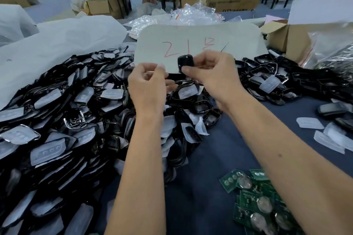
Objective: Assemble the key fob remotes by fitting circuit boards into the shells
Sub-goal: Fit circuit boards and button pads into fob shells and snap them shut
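Observation:
My right hand (212, 74) pinches a small black key fob shell (185, 62) between thumb and fingers, held up above the table. My left hand (148, 84) is raised just left of it, fingers curled; what it holds, if anything, is hidden. A big heap of black shells with white rubber button pads (80, 105) covers the left and centre of the table. Green circuit boards with round coin cells (256, 202) lie in a pile at the lower right, under my right forearm.
A white card with red writing (198, 44) stands behind my hands. More shells (271, 80) lie at the right, loose white pads (324, 135) on the blue cloth. A cardboard box (282, 36) and plastic bags sit at the back right, white sheeting at the left.

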The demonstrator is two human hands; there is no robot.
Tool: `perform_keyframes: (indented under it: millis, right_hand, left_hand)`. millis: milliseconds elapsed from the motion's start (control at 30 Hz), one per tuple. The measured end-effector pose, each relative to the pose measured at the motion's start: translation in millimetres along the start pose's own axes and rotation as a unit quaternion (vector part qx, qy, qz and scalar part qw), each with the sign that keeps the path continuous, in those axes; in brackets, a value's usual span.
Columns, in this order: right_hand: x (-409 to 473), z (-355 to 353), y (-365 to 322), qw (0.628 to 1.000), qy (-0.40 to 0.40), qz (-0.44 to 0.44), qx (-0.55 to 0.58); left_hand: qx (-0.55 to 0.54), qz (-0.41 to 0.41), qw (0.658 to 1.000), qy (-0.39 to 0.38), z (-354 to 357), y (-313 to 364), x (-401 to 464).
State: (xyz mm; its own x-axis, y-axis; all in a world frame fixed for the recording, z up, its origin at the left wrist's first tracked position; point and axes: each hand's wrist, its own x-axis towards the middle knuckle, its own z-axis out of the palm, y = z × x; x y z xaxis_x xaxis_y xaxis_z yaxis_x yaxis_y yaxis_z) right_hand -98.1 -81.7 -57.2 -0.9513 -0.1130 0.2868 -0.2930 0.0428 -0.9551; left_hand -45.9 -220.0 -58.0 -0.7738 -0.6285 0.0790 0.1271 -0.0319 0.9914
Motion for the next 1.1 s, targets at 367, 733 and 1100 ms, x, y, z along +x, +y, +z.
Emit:
perform_keyframes:
  millis: [367, 733, 1100]
  right_hand:
    - [-86.7, -140.5, 34.6, 0.892, 0.035, -0.314, -0.322]
    - [-86.6, -140.8, 53.8, 0.998, 0.060, 0.009, 0.002]
    - [-80.7, -145.1, 58.6, 0.991, 0.051, 0.075, 0.098]
  left_hand:
    - [-0.003, -0.214, 0.901, -0.378, 85.6, -23.1, -78.8]
    - [0.001, -0.146, 0.917, -0.372, 89.6, -35.0, -88.1]
    - [-0.014, -0.113, 0.922, -0.369, 91.2, -35.9, -91.4]
